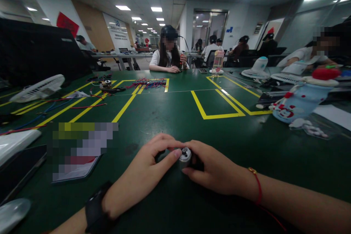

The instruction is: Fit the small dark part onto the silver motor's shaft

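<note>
A small silver metal cylinder [185, 161] with a dark centre on its top face stands upright between my hands, near the front of the green table [153, 117]. My left hand [155, 164] reaches it from the left, with thumb and index fingertips at the top edge. From the right, my right hand [211, 164] wraps its thumb and fingers around the cylinder's side. The two index fingers meet just behind it. The cylinder's underside cannot be seen.
Left: a blurred card pouch [82, 153], a mouse [14, 210], a white fan [38, 88] and red and blue wires. Right: a blue cup [300, 102] and a plastic bag [312, 128]. Across the table, a person [168, 53] sits behind a wire bundle [152, 83].
</note>
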Available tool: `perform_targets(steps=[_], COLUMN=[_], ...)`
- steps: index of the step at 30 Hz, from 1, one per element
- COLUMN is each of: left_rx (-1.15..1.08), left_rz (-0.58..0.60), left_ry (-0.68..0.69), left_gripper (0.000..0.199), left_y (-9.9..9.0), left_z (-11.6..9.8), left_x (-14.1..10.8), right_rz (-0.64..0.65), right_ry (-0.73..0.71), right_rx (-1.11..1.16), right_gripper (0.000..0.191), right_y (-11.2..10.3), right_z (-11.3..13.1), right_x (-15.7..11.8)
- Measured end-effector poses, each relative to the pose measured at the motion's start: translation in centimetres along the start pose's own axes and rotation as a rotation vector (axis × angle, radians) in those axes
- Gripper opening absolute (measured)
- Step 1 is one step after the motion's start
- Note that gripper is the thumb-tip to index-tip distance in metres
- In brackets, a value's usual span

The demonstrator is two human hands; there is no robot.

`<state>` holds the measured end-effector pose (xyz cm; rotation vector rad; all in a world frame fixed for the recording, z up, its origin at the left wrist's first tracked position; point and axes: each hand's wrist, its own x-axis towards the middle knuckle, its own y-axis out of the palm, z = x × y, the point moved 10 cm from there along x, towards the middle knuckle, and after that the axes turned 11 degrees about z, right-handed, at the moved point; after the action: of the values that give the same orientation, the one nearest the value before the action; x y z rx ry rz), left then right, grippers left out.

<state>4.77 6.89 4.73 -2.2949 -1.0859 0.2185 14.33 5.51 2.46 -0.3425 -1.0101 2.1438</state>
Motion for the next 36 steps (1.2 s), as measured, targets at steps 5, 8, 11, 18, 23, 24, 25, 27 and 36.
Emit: perform_targets(steps=[5, 8, 11, 18, 23, 24, 25, 27, 36], left_rx=[-0.013, -0.026, -0.026, 0.085, 0.200, 0.227, 0.251, 0.289, 0.283], left_rz=[-0.028, -0.065, -0.103, 0.015, 0.121, 0.131, 0.139, 0.154, 0.159], left_ry=[0.003, 0.006, -0.002, -0.085, -0.081, -0.079, -0.075, -0.072, -0.083], left_gripper=[0.017, 0.016, 0.017, 0.020, 0.018, 0.017, 0.017, 0.017, 0.023], left_y=[-0.1, -0.6, -1.4, -1.2, -0.1, 0.0, 0.1, 0.2, 0.0], left_z=[-0.3, -0.5, -0.1, 3.0, 3.4, 3.4, 3.3, 3.2, 2.9], left_x=[0.5, 0.4, -0.1, -0.8, -0.6, -0.6, -0.6, -0.7, -0.6], right_rz=[-0.011, -0.013, 0.001, 0.011, 0.014, 0.014, 0.012, 0.006, 0.006], right_ry=[-0.027, -0.024, -0.015, 0.004, 0.018, 0.022, 0.024, 0.023, 0.022], right_rx=[0.001, 0.007, 0.021, 0.023, 0.028, 0.028, 0.029, 0.032, 0.024], right_gripper=[0.031, 0.027, 0.027, 0.033, 0.033, 0.033, 0.034, 0.034, 0.033], right_y=[0.0, -0.1, -0.1, -0.1, -0.1, -0.1, -0.1, -0.2, -0.2], right_z=[0.3, 0.4, 0.3, 0.1, 0.0, -0.1, -0.1, -0.1, 0.1], right_x=[0.0, 0.1, 0.1, 0.0, -0.1, -0.1, -0.1, -0.1, -0.2])
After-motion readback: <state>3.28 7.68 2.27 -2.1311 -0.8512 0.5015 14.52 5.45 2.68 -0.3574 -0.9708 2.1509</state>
